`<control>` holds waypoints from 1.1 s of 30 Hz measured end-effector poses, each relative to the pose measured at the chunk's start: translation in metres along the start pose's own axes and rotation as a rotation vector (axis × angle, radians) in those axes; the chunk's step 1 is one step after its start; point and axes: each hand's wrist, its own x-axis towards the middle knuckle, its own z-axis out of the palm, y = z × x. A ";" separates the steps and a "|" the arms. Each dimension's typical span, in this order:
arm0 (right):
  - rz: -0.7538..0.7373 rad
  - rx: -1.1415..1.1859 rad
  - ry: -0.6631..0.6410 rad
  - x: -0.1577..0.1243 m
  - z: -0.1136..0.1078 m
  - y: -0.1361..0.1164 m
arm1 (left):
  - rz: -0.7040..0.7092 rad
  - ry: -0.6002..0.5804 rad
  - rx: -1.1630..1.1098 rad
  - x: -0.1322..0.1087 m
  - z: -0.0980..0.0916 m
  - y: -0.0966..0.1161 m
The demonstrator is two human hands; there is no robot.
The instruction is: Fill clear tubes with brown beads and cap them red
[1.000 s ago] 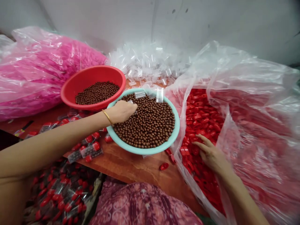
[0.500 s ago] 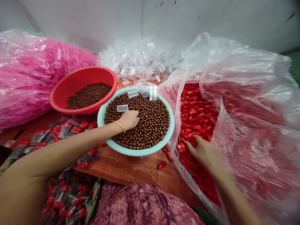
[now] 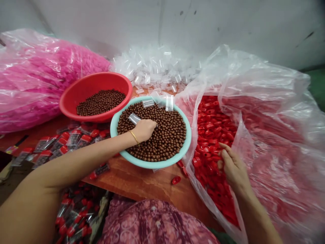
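My left hand [image 3: 146,130], with a gold bangle at the wrist, is closed among the brown balls [image 3: 167,142] in a light blue basin [image 3: 188,135]. A small dark bit shows at its fingertips, but what it grips is hidden. Beside its knuckles a clear plastic tube [image 3: 134,118] lies tilted on the balls. Over a pile of red caps [image 3: 209,118] in an open plastic bag [image 3: 266,142], my right hand [image 3: 233,167] has its fingers bent around a red cap, which is mostly hidden.
Behind the basin stand a red basin [image 3: 66,96] of brown balls and a heap of clear tubes [image 3: 157,67]. Pink pieces fill a bag [image 3: 50,74] at left. Filled red-capped tubes [image 3: 73,137] lie on the table [image 3: 142,179], with more below. One loose cap [image 3: 176,180] lies in front.
My left hand has pushed slightly right through the balls, and the clear tube beside it has tilted. My right hand has shifted right over the caps, its fingers turning. The view has shifted a little.
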 end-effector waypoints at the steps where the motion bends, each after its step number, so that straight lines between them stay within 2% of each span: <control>1: 0.041 0.076 0.002 -0.001 0.001 -0.003 | -0.028 0.018 -0.080 0.003 0.002 0.000; 4: 0.092 0.215 -0.035 -0.002 0.005 -0.013 | -0.104 0.065 -0.488 0.011 0.007 -0.006; 7: 0.036 0.291 -0.084 -0.001 0.009 -0.026 | -0.160 0.015 -1.034 0.009 0.008 -0.014; 10: 0.016 0.305 -0.144 -0.001 0.016 -0.043 | -0.099 -0.005 -1.440 -0.001 0.005 -0.020; 12: 0.017 0.278 -0.189 0.000 0.023 -0.055 | -0.022 0.042 -1.563 -0.009 0.002 -0.021; 18: 0.008 0.355 -0.306 0.002 0.051 -0.093 | 0.150 0.054 -1.541 -0.019 0.002 -0.018; 23: -0.086 0.296 -0.414 0.004 0.073 -0.120 | 0.187 0.144 -1.459 -0.018 0.009 -0.020; 28: -0.104 0.308 -0.557 0.012 0.096 -0.131 | 0.297 0.239 -1.245 -0.017 0.010 -0.023; 31: -0.102 0.354 -0.636 0.019 0.108 -0.135 | 0.283 0.299 -1.184 -0.018 0.010 -0.023; 33: -0.138 0.351 -0.652 0.021 0.115 -0.138 | 0.277 0.297 -1.170 -0.019 0.009 -0.022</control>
